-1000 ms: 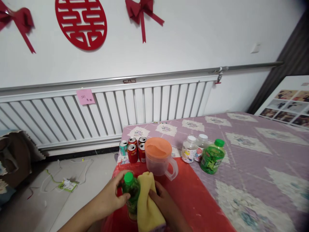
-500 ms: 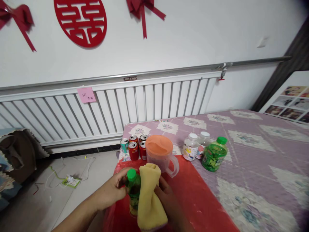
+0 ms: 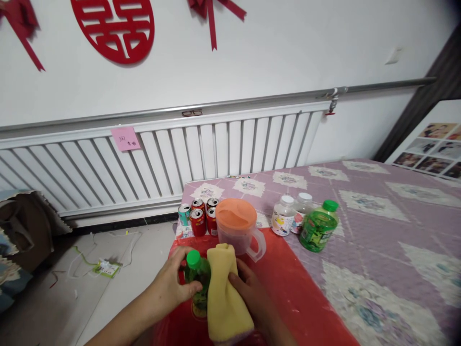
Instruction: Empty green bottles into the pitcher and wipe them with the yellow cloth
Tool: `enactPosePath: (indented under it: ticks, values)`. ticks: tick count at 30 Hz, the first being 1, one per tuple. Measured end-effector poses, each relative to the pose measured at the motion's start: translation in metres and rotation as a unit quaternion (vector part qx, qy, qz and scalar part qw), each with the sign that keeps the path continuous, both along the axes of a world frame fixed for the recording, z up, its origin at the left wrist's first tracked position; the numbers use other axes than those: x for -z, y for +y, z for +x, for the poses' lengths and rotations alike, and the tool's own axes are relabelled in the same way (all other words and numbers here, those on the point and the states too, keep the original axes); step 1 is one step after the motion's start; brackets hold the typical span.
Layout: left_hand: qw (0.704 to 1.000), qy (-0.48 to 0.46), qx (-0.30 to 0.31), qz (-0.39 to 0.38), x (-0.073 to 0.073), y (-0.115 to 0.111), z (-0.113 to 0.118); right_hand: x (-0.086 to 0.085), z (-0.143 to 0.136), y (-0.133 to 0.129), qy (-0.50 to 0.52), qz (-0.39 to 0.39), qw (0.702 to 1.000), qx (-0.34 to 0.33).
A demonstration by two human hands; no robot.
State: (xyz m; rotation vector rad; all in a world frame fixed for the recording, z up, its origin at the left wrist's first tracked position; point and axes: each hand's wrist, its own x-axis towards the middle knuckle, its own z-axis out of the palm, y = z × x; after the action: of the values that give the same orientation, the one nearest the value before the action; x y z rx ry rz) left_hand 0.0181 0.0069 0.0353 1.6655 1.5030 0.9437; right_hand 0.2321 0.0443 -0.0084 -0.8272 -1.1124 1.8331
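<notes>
My left hand [image 3: 176, 281] is wrapped round a small green bottle [image 3: 200, 281] with a green cap, which stands upright over the red plastic sheet [image 3: 284, 283]. In my right hand [image 3: 252, 290] is a folded yellow cloth [image 3: 224, 293], gripped from its right side and hanging beside the bottle. The cloth hides part of the bottle's right side and some of my right fingers. Just beyond the cloth is a clear plastic pitcher [image 3: 230, 238] with an orange lid, its handle turned to the right.
Several drink cans [image 3: 198, 222] stand left of the pitcher. To its right are two white-capped jars [image 3: 283, 218] and a large green bottle [image 3: 319, 228] on the purple floral cover [image 3: 363, 240]. A white radiator [image 3: 223, 149] runs along the wall behind.
The view has shifted slightly. My left thumb now lies farther across the small bottle, and my right thumb shows more plainly on the cloth. Both hands keep their holds.
</notes>
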Motion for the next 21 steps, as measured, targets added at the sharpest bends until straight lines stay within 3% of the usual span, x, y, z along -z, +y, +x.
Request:
enactPosePath:
  ticks: [3,6,12,16,21]
  values:
    - [0.999,-0.014,0.049,-0.016,-0.008,-0.001,0.002,-0.007,0.0,-0.008,0.061,0.002,0.998,-0.02]
    - [0.996,-0.025,0.079,-0.035,-0.01,0.0,0.002,-0.01,0.001,-0.01,0.049,0.015,0.998,-0.025]
    - [0.993,-0.029,0.103,-0.058,-0.009,0.002,0.003,0.0,0.002,0.004,-0.052,0.042,0.998,0.021]
    - [0.992,-0.037,0.103,-0.066,-0.01,0.001,0.003,0.008,0.007,0.012,-0.118,0.051,0.992,0.016]
    - [0.992,-0.039,0.097,-0.067,-0.005,-0.001,0.0,0.006,0.018,0.009,-0.215,0.087,0.973,0.008]
